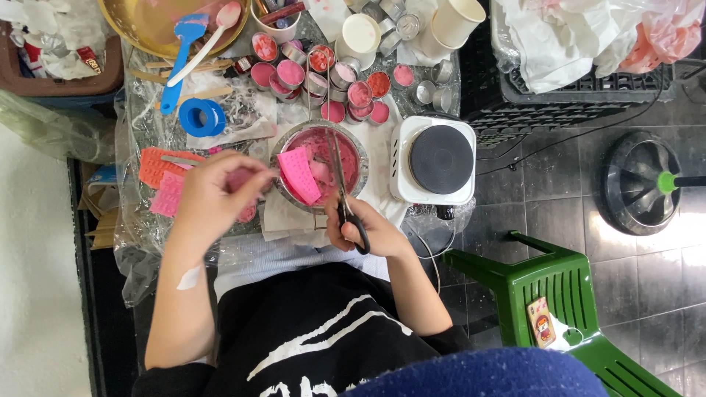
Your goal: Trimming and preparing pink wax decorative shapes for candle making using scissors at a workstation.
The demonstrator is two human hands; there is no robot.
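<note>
While right hand [368,228] grips scissors [344,192], left hand [209,198] pinches pink strip [298,174] (over metal bowl [283,151]).

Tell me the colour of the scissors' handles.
Black, clearest in the head view: the scissors sit in the right hand over the metal bowl.

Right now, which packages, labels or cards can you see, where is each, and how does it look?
Small card: lies on the green plastic chair at the right; rectangular, orange and pale with a little picture.
Red wrapper: in the brown tray at the top left; small, red with light print.
White paper cups: top middle of the table; plain, no label visible.
</note>
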